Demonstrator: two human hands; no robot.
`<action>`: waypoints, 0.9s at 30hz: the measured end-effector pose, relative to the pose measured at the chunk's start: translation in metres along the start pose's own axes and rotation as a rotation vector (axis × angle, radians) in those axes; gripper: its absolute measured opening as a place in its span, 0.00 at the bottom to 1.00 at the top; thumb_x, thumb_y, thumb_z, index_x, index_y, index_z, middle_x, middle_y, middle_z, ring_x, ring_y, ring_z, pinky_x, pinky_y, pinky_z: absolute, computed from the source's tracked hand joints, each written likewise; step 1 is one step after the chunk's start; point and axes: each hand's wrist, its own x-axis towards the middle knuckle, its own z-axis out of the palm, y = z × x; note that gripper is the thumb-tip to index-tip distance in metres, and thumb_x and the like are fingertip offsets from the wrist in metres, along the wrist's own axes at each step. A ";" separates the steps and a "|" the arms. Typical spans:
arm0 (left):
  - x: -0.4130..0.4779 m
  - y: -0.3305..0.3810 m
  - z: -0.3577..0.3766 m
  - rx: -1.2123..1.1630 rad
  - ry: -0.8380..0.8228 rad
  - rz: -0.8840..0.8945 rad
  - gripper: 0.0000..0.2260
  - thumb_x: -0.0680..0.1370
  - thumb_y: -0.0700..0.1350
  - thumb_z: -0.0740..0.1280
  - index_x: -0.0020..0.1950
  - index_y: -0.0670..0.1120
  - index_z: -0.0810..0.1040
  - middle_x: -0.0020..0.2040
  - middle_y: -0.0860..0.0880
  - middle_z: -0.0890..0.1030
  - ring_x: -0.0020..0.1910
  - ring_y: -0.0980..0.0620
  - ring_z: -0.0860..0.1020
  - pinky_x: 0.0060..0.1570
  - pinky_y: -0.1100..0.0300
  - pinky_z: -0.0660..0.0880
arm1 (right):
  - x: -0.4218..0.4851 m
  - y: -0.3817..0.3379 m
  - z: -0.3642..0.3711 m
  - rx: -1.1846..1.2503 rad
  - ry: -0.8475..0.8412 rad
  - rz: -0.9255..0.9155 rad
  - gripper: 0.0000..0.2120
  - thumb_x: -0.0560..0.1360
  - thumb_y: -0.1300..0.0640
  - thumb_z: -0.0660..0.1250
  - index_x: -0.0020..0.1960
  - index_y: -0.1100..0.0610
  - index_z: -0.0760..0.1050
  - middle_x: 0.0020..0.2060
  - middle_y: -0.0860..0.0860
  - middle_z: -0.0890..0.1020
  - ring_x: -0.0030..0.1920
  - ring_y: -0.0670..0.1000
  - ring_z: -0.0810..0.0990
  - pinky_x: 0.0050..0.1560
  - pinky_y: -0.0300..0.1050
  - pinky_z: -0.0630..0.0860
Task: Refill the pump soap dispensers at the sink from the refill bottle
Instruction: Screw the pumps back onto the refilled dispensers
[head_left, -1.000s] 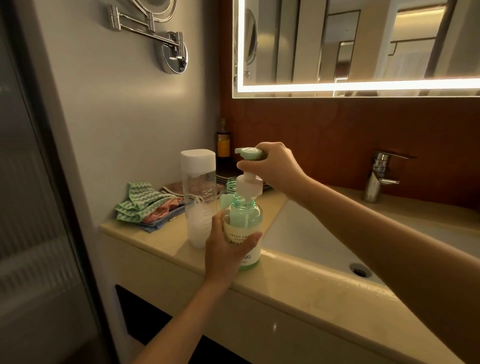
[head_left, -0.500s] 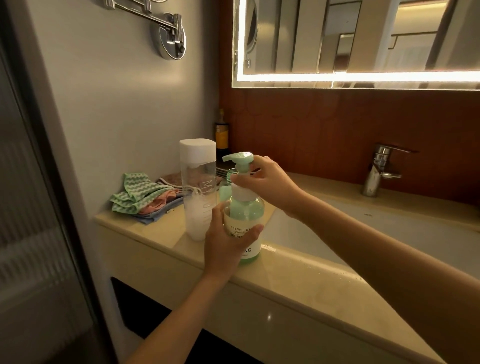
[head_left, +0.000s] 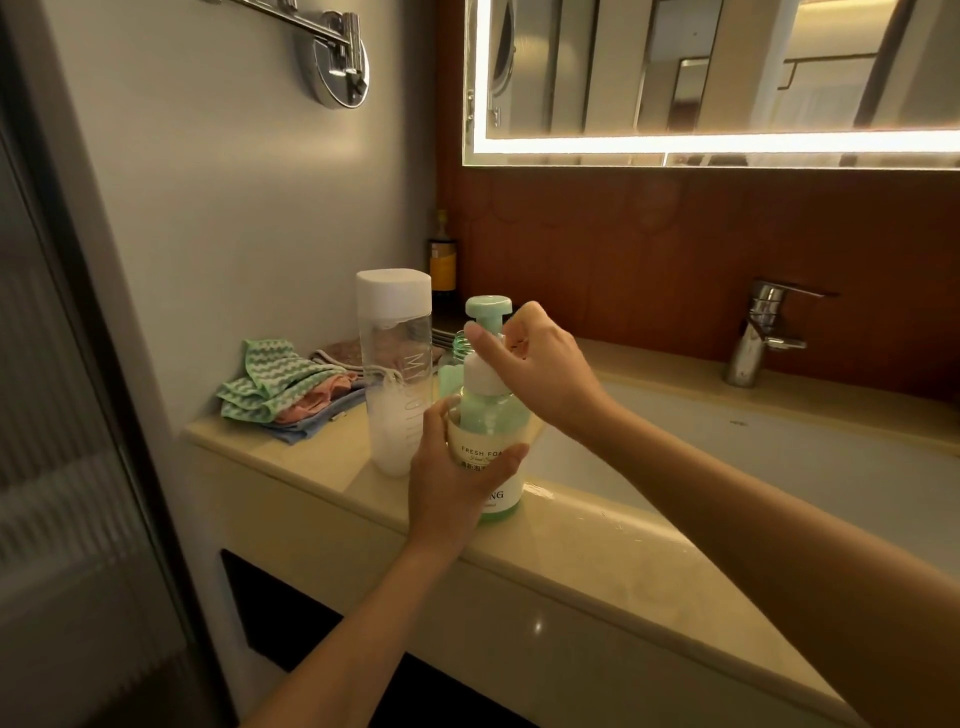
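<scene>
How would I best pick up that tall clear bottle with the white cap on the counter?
Probably round its middle, from the front-left: the tall clear bottle stands upright with straight sides, and the green dispenser and the left hand holding it crowd its right side.

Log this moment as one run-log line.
left hand: holds green dispenser on counter | right hand: grips pump at dispenser neck | refill bottle: upright, capped, beside dispenser

Bare forearms (head_left: 727, 519) — bare hands (head_left: 447, 493).
</scene>
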 end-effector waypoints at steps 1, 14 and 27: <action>0.000 0.000 0.001 0.000 -0.002 -0.002 0.33 0.60 0.60 0.72 0.61 0.56 0.64 0.52 0.65 0.72 0.52 0.65 0.74 0.45 0.76 0.72 | 0.001 0.000 -0.002 0.105 -0.089 0.027 0.22 0.74 0.41 0.61 0.57 0.57 0.70 0.51 0.52 0.77 0.50 0.51 0.77 0.50 0.48 0.76; 0.000 -0.001 0.001 0.019 0.005 0.016 0.30 0.63 0.52 0.76 0.61 0.55 0.65 0.52 0.64 0.73 0.51 0.65 0.74 0.45 0.77 0.72 | -0.015 0.015 0.001 0.401 -0.136 -0.002 0.11 0.80 0.57 0.56 0.55 0.59 0.75 0.46 0.51 0.77 0.46 0.47 0.74 0.45 0.37 0.70; 0.001 -0.003 -0.001 -0.015 -0.024 -0.023 0.30 0.64 0.49 0.76 0.61 0.55 0.65 0.52 0.62 0.74 0.51 0.64 0.75 0.45 0.75 0.72 | -0.012 0.018 -0.009 0.311 -0.168 -0.083 0.09 0.74 0.53 0.66 0.50 0.58 0.76 0.44 0.54 0.80 0.45 0.52 0.79 0.48 0.46 0.77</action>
